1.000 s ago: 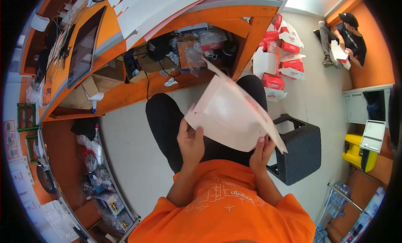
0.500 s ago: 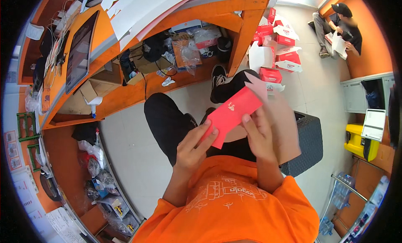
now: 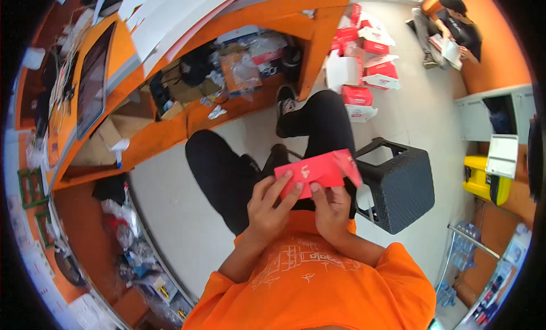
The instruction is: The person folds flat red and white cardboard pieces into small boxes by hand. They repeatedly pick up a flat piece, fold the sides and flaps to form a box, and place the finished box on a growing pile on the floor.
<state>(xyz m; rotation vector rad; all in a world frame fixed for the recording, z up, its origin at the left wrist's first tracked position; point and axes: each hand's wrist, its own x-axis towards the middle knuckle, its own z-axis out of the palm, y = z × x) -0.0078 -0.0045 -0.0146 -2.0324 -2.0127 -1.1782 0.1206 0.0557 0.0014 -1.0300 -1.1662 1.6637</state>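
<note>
A red cardboard box piece (image 3: 324,169) with a small pale print is held over my lap, just in front of my orange shirt. My left hand (image 3: 268,209) grips its left part, with fingers on the red face. Around its lower edge my right hand (image 3: 331,211) is closed, the thumb in front and the other fingers partly hidden behind. At the right end a red flap (image 3: 348,166) is bent at an angle and slightly blurred. The back of the cardboard is out of sight.
Several red and white cardboard boxes (image 3: 357,95) lie on the floor ahead. A black woven stool (image 3: 401,188) stands to my right. An orange desk (image 3: 278,14) is at the left front. At the far right a seated person (image 3: 455,31) holds white cardboard. A yellow case (image 3: 476,182) stands by the lockers.
The wide brownish panels that fanned out to the right no longer show; mainly the red side is visible. Both hands have come lower and closer together. My whole view has shifted a little.
</note>
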